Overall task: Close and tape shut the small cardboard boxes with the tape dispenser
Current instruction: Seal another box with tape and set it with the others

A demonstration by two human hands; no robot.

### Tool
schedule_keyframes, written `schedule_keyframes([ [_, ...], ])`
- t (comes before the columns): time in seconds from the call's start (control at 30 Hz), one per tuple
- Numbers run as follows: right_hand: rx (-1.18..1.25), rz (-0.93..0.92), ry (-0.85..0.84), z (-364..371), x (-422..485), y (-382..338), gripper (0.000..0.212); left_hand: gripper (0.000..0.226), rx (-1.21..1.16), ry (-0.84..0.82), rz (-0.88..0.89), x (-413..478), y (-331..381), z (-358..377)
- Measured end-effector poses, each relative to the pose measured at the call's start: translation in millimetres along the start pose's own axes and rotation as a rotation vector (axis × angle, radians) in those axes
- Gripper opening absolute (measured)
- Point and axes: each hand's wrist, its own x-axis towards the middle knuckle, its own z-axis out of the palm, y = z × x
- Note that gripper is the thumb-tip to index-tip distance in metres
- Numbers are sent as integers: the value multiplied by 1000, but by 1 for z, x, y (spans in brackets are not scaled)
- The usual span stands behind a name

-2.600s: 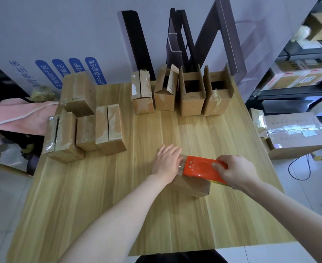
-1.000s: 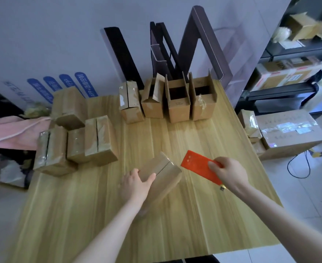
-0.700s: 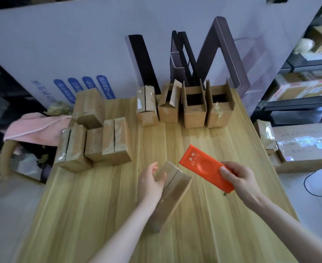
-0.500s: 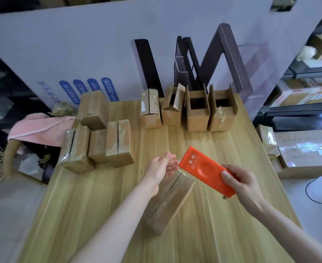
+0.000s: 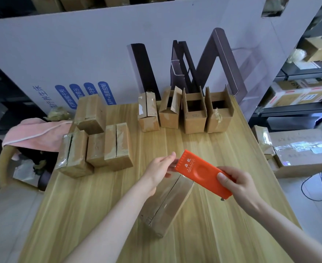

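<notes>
My right hand [image 5: 238, 185] grasps the rear of the orange tape dispenser [image 5: 202, 173] and holds it in the air just above the far end of the box [image 5: 167, 204]. The box lies slantwise on the surface [image 5: 222, 234], seam up. My left hand [image 5: 160, 168] is at the dispenser's toothed end, fingers reaching under it for the loose tape (the dispenser hides the fingertips, so I cannot tell whether they have it pinched).

To do this well, I think I should draw out a short tongue of tape and stick it down over the box's far end. Then I would run the dispenser low along the seam while my left hand presses the flaps level, and tear cleanly at the teeth. The top looks glossy (perhaps some tape is on it).

Beyond the box, well apart, the open boxes [image 5: 194, 114] stand in a row at the surface's far edge. Beyond and to its left sits the pile of taped boxes [image 5: 116, 147]. Bare wood lies to the box's left and on its near side. To its right the surface's edge is closer, so I judge the pull should go toward me, not sideways.
</notes>
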Motion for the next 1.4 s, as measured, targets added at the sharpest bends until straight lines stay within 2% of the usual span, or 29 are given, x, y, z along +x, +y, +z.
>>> schedule_keyframes([
  [0.1,-1,6,-19,1,1,-3,25,18,-128,22,-105,6,4,-4],
  [0.17,-1,-7,-21,3,1,-8,23,10,-129,52,-144,12,7,-6],
  [0.33,-110,-44,10,13,12,-17,8,16,-7,210,-78,30,24,-8],
  [0.47,-234,-53,19,14,18,-20,23,24,75,283,-45,46,27,-6],
  [0.57,-219,-16,18,-7,10,-16,8,23,114,343,-58,56,25,-19],
  [0.67,-218,61,40,-48,-14,-4,13,9,145,446,-103,64,10,-52],
  [0.73,-271,116,82,-66,-27,7,15,4,191,435,-118,66,-6,-58],
  [0.8,-347,150,109,-73,-32,20,14,10,221,417,-112,67,-23,-49],
  [1.07,-701,187,80,-69,-24,45,21,20,249,422,-144,84,-49,-27],
  [1.4,-912,280,33,-42,-11,57,7,21,215,454,-232,98,-84,-18],
])
